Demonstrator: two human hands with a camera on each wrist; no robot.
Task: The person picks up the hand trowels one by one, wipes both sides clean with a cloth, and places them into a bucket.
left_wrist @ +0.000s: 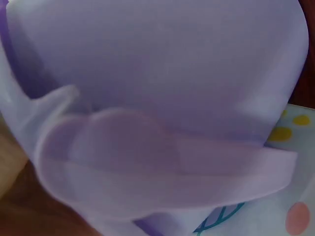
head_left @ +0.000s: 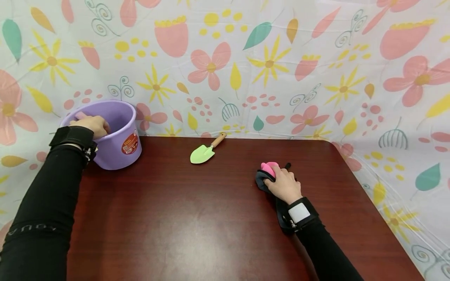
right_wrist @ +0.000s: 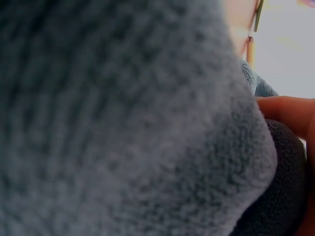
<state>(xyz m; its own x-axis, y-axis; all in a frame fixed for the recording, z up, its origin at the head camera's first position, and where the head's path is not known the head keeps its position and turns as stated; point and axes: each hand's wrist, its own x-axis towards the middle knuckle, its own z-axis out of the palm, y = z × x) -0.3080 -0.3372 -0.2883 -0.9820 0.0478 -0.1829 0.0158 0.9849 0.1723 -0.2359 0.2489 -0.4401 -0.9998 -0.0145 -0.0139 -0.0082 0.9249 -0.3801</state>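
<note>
Gripping the rim of the lilac plastic bucket [head_left: 116,134], the left hand [head_left: 92,125] has its fingers curled over the near edge and down inside; the left wrist view shows the bucket wall and its pale handle [left_wrist: 162,167] close under the fingers. The right hand [head_left: 283,183] lies on a dark grey fleece cloth [head_left: 261,181] with a bright pink piece [head_left: 269,168] showing just beyond the fingertips; the fingers are bent over the bundle and seem to clutch it, and the right wrist view is filled with grey fleece [right_wrist: 123,123] with one fingertip [right_wrist: 288,113] pressed into it. Whether the pink piece is part of the cloth or a separate thing under it I cannot tell. A green trowel with a wooden handle [head_left: 205,151] lies untouched on the dark wooden table [head_left: 183,218], well ahead of both hands and between them. As I judge it, the work is at an early stage: bucket steadied, cloth bundle grasped but not lifted, trowel not yet handled.
</note>
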